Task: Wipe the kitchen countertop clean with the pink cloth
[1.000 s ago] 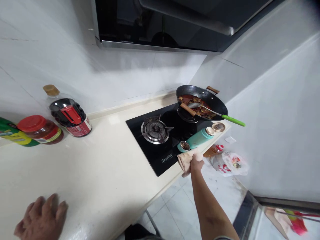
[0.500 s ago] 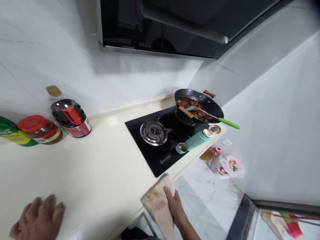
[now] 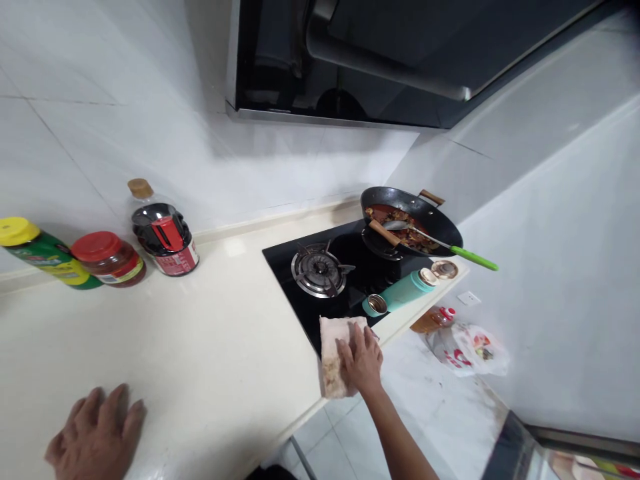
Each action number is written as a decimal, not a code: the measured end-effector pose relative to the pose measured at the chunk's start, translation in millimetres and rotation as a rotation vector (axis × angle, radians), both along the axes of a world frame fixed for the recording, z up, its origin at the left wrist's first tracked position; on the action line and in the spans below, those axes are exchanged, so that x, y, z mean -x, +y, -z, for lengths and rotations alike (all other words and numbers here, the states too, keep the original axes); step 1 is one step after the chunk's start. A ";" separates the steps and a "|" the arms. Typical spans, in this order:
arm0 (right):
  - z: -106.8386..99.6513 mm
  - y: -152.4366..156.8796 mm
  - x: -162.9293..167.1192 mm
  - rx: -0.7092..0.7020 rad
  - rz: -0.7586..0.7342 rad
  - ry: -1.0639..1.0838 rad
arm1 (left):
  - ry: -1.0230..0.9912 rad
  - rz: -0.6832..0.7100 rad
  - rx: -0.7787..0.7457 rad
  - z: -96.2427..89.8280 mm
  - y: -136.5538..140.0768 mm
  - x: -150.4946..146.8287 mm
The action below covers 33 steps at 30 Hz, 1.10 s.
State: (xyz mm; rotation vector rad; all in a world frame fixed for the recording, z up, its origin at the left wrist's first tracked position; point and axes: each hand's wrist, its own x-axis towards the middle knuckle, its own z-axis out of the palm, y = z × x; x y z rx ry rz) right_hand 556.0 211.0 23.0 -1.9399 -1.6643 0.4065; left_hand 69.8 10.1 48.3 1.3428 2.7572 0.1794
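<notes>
My right hand [image 3: 362, 360] lies flat, fingers spread, on a stained pinkish cloth [image 3: 336, 370]. The cloth covers the front left corner of the black gas hob [image 3: 280, 257] and hangs a little toward the counter's front edge. Just beyond my fingertips a small turquoise cup [image 3: 374, 306] rests beside a turquoise thermos flask [image 3: 406, 291] lying on its side. Palm down on the pale countertop [image 3: 220, 347], my left hand [image 3: 100, 430] has its fingers apart and holds nothing.
A wok [image 3: 445, 223] with food and a green-handled spatula [image 3: 473, 257] sits on the far burner; the handle juts past the counter. Along the wall stand a dark sauce bottle [image 3: 165, 233], a red-lidded jar [image 3: 107, 260] and a green bottle [image 3: 50, 257]. The range hood [image 3: 360, 60] overhangs.
My right hand has moved the cloth forward from the counter's front edge onto the hob corner and flattened over it. My left hand still rests on the counter. The view has shifted slightly left.
</notes>
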 end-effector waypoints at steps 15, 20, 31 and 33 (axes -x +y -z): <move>35.4 95.7 17.9 -0.080 -0.106 -0.243 | 0.023 0.013 -0.011 -0.4 1.6 -3.5; 31.1 93.9 21.2 -0.107 -0.218 -0.281 | 0.019 0.001 -0.011 0.7 0.9 -3.4; 3.1 -8.2 51.6 -0.169 -0.382 -0.369 | 0.049 0.010 -0.043 7.1 -3.5 -2.0; 7.8 -20.5 48.1 -0.148 -0.330 -0.396 | 0.061 0.003 -0.050 7.4 -3.8 -2.4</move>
